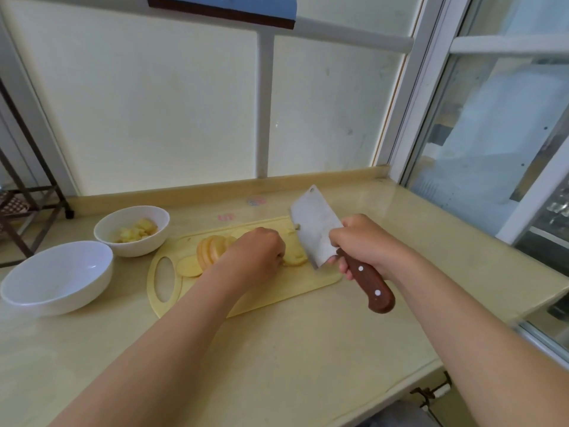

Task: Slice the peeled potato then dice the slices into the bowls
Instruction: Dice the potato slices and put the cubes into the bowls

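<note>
A pale yellow cutting board [246, 300] lies on the counter. Several potato slices [209, 252] lean together on its left part. My left hand [257, 252] has curled fingers holding down a potato piece [295, 258] in the board's middle. My right hand [363, 241] grips the brown wooden handle of a cleaver [317, 226]. Its blade stands on edge just right of that piece, tilted away from me. The far white bowl [132, 231] holds diced potato. The nearer, larger white bowl [58, 277] holds nothing.
The beige counter [277, 359] runs to a low back ledge and a white panelled wall. A window frame borders the right side, and the counter's edge falls off at the lower right. A dark metal stand is at the far left.
</note>
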Motion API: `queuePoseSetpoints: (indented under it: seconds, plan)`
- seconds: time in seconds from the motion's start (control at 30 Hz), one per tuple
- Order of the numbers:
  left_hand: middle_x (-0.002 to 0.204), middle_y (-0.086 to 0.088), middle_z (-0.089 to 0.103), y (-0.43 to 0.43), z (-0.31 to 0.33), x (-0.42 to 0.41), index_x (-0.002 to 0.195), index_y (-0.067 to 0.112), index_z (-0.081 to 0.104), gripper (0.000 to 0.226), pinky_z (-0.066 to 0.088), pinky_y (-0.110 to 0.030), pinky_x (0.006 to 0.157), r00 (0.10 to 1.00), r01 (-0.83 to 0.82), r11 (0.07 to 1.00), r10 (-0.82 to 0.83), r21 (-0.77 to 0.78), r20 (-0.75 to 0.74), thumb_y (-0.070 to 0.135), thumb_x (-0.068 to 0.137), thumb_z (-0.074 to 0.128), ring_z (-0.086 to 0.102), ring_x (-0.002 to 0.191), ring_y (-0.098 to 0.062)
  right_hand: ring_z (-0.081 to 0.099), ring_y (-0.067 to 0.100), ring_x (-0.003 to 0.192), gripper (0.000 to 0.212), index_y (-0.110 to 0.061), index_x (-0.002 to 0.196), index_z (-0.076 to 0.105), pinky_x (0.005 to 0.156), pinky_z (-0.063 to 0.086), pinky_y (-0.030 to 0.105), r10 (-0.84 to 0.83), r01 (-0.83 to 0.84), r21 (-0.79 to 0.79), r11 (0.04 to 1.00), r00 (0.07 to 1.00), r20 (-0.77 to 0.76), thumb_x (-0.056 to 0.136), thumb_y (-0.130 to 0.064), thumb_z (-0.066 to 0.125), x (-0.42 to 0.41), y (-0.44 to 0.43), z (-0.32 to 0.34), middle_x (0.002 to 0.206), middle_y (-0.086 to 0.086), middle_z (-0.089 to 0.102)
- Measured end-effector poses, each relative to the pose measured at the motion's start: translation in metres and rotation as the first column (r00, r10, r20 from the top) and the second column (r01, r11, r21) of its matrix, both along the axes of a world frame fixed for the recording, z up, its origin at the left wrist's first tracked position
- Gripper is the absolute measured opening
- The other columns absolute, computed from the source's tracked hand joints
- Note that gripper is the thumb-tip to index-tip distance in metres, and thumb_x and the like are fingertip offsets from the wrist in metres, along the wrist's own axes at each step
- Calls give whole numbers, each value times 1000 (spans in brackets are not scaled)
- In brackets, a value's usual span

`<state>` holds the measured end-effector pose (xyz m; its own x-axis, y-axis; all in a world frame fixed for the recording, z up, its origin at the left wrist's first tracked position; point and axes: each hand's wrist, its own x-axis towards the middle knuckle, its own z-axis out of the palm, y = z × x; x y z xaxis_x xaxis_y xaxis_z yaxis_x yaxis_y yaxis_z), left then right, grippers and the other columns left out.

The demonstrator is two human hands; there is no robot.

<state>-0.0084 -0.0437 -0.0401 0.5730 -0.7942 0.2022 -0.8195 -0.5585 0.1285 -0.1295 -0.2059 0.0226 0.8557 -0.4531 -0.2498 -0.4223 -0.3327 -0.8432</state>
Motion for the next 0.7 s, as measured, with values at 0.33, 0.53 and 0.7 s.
queuePoseSetpoints:
  seconds: [0.33,0.53,0.7]
  plan:
    - [98,-2,53,-6,4,-18,89,16,49,7,52,-41,72,996,-79,996,77,49,40,19,93,44,52,92,-23,52,24,43,4,-7,96,48,42,45,28,-45,51,101,994,997,-58,93,-4,48,-17,-48,-42,67,14,60]
    - [118,-4,49,-12,-1,-24,116,13,49,25,49,-40,86,990,-135,990,136,31,-26,20,92,43,50,107,-24,51,23,42,3,-8,90,48,43,46,26,18,-9,79,997,994,-112,90,-6,50,-15,-49,-44,72,15,56]
    - [138,-12,38,-20,-4,-32,136,5,36,45,35,-37,106,987,-121,992,123,24,-99,22,94,37,40,127,-29,54,26,41,7,-6,83,49,43,48,28,76,-81,-25,996,986,-150,88,-10,51,-7,-46,-44,65,16,56]
